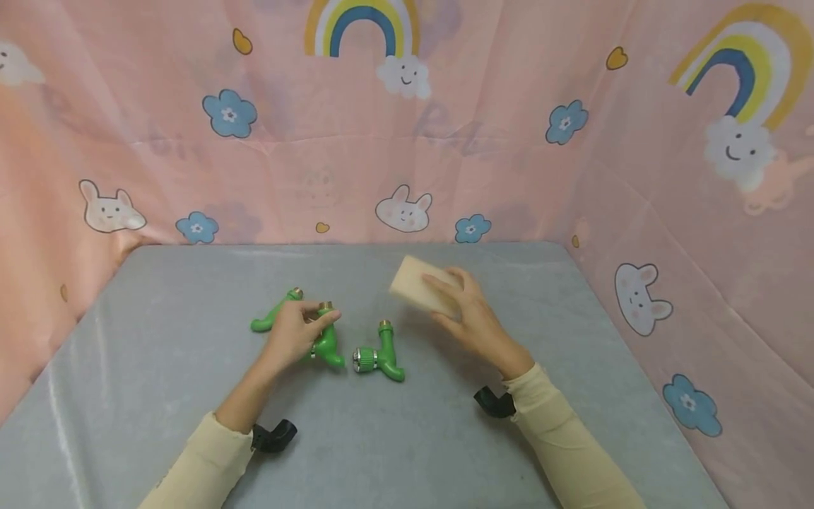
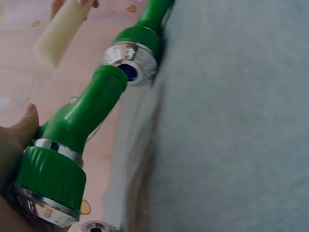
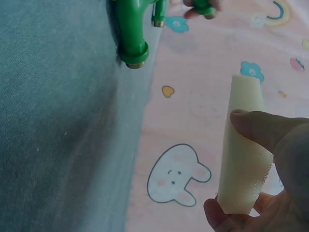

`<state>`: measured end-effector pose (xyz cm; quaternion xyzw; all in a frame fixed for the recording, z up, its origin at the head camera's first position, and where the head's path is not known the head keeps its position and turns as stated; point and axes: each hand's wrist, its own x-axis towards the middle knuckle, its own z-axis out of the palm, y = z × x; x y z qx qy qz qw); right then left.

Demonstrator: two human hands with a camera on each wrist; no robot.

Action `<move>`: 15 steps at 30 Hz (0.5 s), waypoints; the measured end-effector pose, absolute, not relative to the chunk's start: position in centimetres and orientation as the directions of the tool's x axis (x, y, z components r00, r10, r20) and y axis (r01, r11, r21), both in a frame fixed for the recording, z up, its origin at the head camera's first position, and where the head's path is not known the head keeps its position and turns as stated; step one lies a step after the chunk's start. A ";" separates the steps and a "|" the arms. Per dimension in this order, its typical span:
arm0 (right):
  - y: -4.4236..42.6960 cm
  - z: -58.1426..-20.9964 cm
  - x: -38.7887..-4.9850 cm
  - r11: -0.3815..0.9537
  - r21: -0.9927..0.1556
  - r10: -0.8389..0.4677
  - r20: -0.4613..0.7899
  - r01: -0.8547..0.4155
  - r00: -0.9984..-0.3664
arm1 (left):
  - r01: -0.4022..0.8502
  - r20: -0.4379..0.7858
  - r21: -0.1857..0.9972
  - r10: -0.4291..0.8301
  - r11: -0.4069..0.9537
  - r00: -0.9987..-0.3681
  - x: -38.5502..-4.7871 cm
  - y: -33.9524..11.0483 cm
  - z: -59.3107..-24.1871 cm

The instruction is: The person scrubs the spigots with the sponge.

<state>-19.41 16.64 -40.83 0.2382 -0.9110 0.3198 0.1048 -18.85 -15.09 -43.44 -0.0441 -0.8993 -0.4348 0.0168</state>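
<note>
In the head view my left hand (image 1: 295, 335) grips a green faucet (image 1: 327, 345) by its brass-threaded end, above the table. The left wrist view shows that faucet (image 2: 89, 108) close up, with its ribbed green knob and silver band. My right hand (image 1: 478, 319) holds a cream sponge block (image 1: 420, 284) off the table, between thumb and fingers; the right wrist view shows the thumb across the sponge (image 3: 243, 150). A second green faucet (image 1: 385, 351) lies between the hands. Behind my left hand lies a third faucet (image 1: 273, 315), partly hidden.
A grey cloth covers the table (image 1: 381, 445). Pink printed curtains (image 1: 496, 162) stand along the back and sides. A black curved piece is attached at each wrist, the left mount (image 1: 275, 436) and the right mount (image 1: 494, 402).
</note>
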 end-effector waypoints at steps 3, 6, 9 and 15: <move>16.7 -40.8 -19.4 0.685 -0.536 -0.364 0.334 -0.493 -0.869 | 0.079 0.031 0.744 0.085 0.664 -0.996 -19.0 -14.9 -44.1; 16.7 -40.8 -19.5 0.692 -0.539 -0.359 0.321 -0.480 -0.877 | 0.070 -0.008 0.733 0.111 0.677 -0.994 -19.1 -14.7 -44.5; 16.9 -40.8 -19.5 0.706 -0.534 -0.350 0.308 -0.465 -0.885 | 0.072 -0.039 0.729 0.147 0.680 -0.988 -19.0 -14.6 -44.6; 17.5 -41.0 -19.6 0.729 -0.523 -0.345 0.277 -0.442 -0.897 | 0.067 -0.095 0.721 0.194 0.689 -0.977 -18.7 -14.7 -44.5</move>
